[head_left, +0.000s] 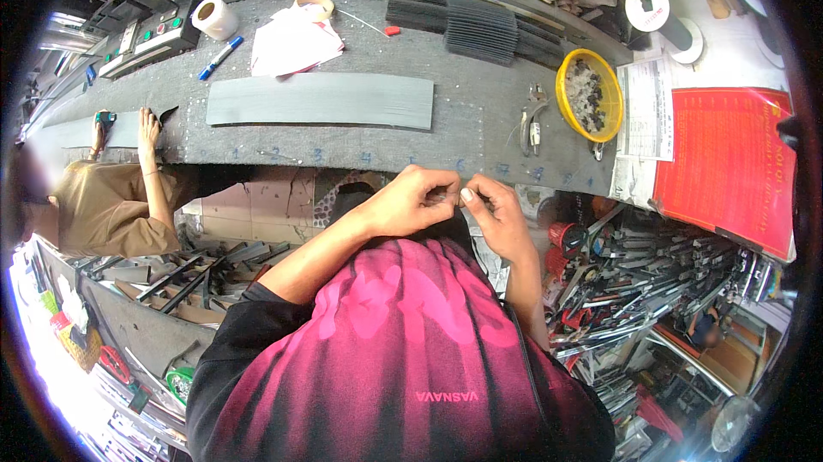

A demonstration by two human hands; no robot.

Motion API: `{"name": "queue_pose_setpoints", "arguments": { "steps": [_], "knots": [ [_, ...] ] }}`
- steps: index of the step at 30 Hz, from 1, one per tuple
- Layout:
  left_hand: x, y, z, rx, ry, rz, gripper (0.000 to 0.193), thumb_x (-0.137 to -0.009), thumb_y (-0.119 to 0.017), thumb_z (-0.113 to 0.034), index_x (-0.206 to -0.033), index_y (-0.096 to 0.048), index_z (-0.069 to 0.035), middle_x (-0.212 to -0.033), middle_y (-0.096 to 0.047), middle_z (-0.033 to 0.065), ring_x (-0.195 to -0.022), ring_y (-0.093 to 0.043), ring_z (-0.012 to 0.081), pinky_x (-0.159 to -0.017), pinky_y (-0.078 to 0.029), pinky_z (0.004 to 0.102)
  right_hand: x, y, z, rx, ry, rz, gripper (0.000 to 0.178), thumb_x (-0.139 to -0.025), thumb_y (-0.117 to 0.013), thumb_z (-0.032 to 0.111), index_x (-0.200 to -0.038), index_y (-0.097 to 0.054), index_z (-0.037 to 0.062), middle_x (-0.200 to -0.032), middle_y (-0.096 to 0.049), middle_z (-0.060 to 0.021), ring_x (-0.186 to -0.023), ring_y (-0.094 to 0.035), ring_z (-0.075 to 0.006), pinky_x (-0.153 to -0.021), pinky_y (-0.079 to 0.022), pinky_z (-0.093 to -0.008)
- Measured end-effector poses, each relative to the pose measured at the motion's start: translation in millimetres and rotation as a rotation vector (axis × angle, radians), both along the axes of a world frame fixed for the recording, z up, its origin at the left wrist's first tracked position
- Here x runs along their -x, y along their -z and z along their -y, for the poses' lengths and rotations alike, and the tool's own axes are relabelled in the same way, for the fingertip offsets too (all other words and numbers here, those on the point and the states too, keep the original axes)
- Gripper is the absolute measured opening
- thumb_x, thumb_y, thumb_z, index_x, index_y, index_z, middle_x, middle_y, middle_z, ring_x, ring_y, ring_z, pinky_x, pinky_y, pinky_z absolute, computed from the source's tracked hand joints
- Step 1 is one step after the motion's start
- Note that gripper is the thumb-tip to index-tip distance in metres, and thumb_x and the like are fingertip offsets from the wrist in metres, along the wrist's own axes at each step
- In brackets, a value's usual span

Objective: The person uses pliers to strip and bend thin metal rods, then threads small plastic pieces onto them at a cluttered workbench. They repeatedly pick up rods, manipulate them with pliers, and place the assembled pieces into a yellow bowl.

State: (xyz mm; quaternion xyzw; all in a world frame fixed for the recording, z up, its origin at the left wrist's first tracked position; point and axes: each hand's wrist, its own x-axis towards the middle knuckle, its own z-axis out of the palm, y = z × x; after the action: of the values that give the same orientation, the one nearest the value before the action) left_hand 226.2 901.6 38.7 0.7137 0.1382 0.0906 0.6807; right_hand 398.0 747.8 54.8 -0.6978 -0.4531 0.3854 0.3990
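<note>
My left hand (422, 200) and my right hand (499, 215) meet in front of my chest, just off the near edge of the grey work table (360, 143). Thumb and fingers are pinched on both. Whatever lies between the fingertips is too small or hidden to make out. Beyond them on the table rests a long flat grey strip (319, 100). To the right of it lie pliers (536, 111) and a small white-and-metal tool (535, 134). A yellow plastic basket (561, 93) with small clear and dark pieces stands beside these.
Dark pleated mesh (480, 29) lies at the back. White papers (296, 42), a tape roll (314, 6), a white roll (214, 18) and a blue marker (221, 59) sit farther left. A co-worker's hand (149, 129) presses another strip. Metal profiles (669, 291) crowd the lower right.
</note>
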Motion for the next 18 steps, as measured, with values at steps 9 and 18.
{"name": "queue_pose_setpoints", "arguments": {
  "steps": [9, 18],
  "knots": [
    [68.1, 63.3, -34.0, -0.13, -0.135, -0.246, 0.014, -0.083, -0.071, -0.006, -0.084, -0.06, 0.001, -0.068, -0.058, 0.0116, -0.064, -0.053, 0.0143, -0.062, -0.048, 0.0352, -6.0, 72.3, 45.5, 0.161, 0.121, 0.296, 0.022, -0.104, -0.07, 0.019, -0.095, -0.067, -0.0015, -0.079, -0.063, -0.0138, -0.069, -0.058, -0.0222, -0.067, -0.047, -0.0346],
    [113.2, 112.4, -34.8, -0.168, -0.286, -0.273, 0.02, -0.084, -0.073, -0.013, -0.086, -0.061, 0.002, -0.068, -0.051, 0.0141, -0.065, -0.046, 0.018, -0.061, -0.045, 0.0385, 15.1, 144.8, 71.5, 0.277, 0.061, -0.155, 0.026, -0.105, -0.072, 0.028, -0.095, -0.075, 0.0042, -0.079, -0.068, 0.002, -0.074, -0.055, -0.0079, -0.069, -0.046, -0.0304]
  ]
}}
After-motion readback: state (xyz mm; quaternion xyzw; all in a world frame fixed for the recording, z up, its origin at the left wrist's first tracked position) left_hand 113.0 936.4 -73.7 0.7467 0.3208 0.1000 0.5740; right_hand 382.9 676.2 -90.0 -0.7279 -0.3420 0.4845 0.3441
